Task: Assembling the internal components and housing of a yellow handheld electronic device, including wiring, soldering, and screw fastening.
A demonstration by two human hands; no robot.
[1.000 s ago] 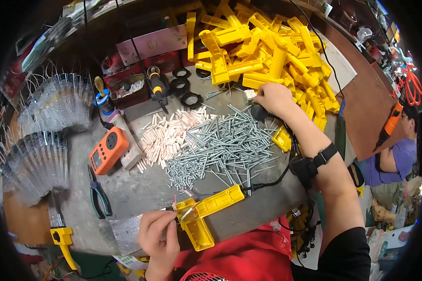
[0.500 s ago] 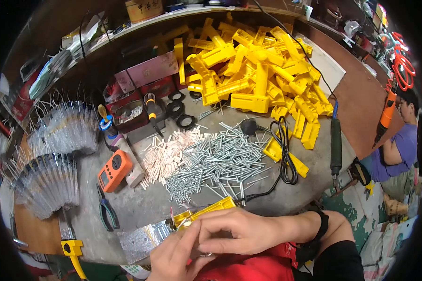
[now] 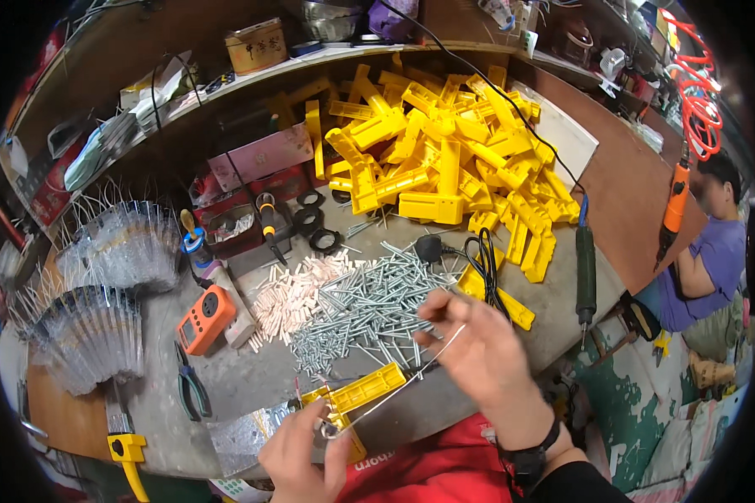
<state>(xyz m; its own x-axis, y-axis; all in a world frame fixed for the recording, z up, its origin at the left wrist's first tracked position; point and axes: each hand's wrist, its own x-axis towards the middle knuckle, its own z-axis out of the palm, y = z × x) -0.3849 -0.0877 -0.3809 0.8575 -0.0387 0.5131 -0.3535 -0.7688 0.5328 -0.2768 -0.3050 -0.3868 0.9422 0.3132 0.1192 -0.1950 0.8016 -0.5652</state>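
Observation:
A thin white wire [image 3: 386, 401] stretches slantwise between my hands. My left hand [image 3: 298, 453] pinches its lower end, beside a small shiny part too small to name. Just beyond those fingers lies an open yellow plastic casing [image 3: 367, 391]; another yellow piece shows under the left thumb. Raised to the right, my right hand [image 3: 491, 360] has its fingers curled, with the wire's upper stretch passing across them; the fingertips are slightly blurred. Left of the casing is a silvery clear plastic bag [image 3: 243, 440], partly behind my left hand.
Metal screws [image 3: 377, 298] and pale pink sleeves [image 3: 294, 289] lie heaped mid-table before a large pile of yellow casings [image 3: 453, 142]. Left are an orange meter [image 3: 207, 320], pliers [image 3: 191, 384] and bagged wired parts [image 3: 88, 339]. A soldering iron [image 3: 585, 268] hangs right; a person [image 3: 705, 268] sits beyond.
My right hand has moved up and right, away from my left, and the white wire now shows drawn out between them. The view has shifted a little.

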